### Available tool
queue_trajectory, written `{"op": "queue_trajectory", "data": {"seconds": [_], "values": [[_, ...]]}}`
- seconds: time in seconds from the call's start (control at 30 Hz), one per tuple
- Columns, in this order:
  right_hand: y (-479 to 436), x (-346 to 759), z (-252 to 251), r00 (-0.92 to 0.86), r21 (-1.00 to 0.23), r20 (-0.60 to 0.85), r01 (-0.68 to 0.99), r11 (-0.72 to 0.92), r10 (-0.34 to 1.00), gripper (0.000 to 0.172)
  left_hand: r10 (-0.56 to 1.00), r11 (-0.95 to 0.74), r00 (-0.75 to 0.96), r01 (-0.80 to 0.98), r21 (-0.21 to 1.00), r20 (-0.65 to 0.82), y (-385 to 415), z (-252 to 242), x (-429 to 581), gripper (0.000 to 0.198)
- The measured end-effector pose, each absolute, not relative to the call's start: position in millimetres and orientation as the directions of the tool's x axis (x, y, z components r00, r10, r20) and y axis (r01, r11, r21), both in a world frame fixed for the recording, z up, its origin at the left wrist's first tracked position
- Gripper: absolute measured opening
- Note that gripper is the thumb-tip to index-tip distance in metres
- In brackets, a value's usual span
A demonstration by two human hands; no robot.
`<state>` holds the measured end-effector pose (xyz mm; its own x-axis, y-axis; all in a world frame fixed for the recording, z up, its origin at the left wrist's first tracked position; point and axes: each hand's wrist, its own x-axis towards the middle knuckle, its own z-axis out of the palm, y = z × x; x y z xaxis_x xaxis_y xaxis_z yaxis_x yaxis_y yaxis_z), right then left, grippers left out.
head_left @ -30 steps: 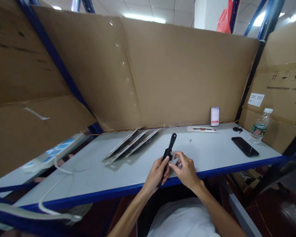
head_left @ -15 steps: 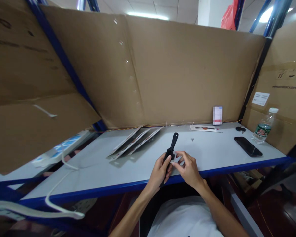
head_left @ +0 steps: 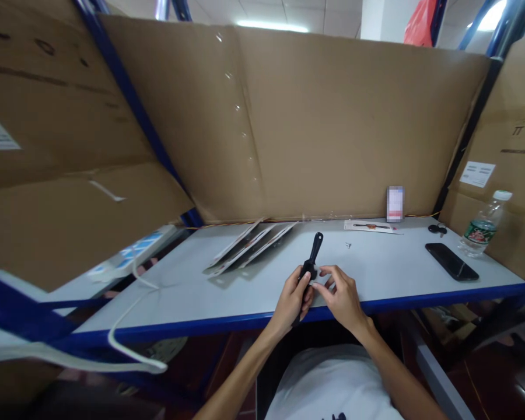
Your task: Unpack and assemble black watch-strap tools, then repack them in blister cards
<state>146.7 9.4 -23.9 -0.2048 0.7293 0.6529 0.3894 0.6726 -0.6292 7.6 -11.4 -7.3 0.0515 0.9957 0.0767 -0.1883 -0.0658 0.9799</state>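
Observation:
My left hand point(head_left: 292, 300) is wrapped round a black strap-like band point(head_left: 313, 254) that sticks up and away over the grey table point(head_left: 192, 294). My right hand point(head_left: 342, 296) is pinched at the band's middle, on a small pale piece I cannot make out. Both hands hover just above the table's blue front edge.
Several flat packaged cards point(head_left: 251, 245) lie fanned to the left of the hands. A tiny metal part point(head_left: 348, 245), a long card with a strap point(head_left: 370, 226) and a small box point(head_left: 395, 204) lie further back. A black phone point(head_left: 451, 261), a water bottle point(head_left: 482, 224) and a power strip point(head_left: 133, 255) flank the table. Cardboard walls surround it.
The camera view has drifted left, so everything sits further right in the picture. Both hands keep hold of the black band with little change in pose.

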Motion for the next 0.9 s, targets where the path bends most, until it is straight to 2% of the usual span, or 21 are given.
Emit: {"op": "queue_trajectory", "data": {"seconds": [0.2,0.43,0.6,0.73,0.9], "values": [[8,147,-22,-0.222,-0.655,0.648,0.326,0.682,0.728,0.021,0.995,-0.087,0.040,-0.169,0.982,0.096,-11,-10,8,0.041],[8,146,-12,-0.112,-0.822,0.521,0.200,0.533,0.846,0.024,0.991,-0.090,0.090,-0.081,0.993,0.097,-11,-9,7,0.042],[11,145,-11,-0.089,-0.848,0.466,0.238,0.473,0.880,0.015,0.990,-0.116,0.071,-0.042,0.992,0.118,-11,-12,9,0.040],[15,145,-12,-0.142,-0.864,0.418,0.242,0.441,0.897,0.025,0.990,-0.122,0.065,-0.025,0.992,0.123,-11,-12,10,0.039],[19,148,-12,-0.230,-0.943,0.281,0.116,0.313,0.932,0.024,0.988,-0.129,0.083,-0.005,0.992,0.129,-11,-11,9,0.040]]}}
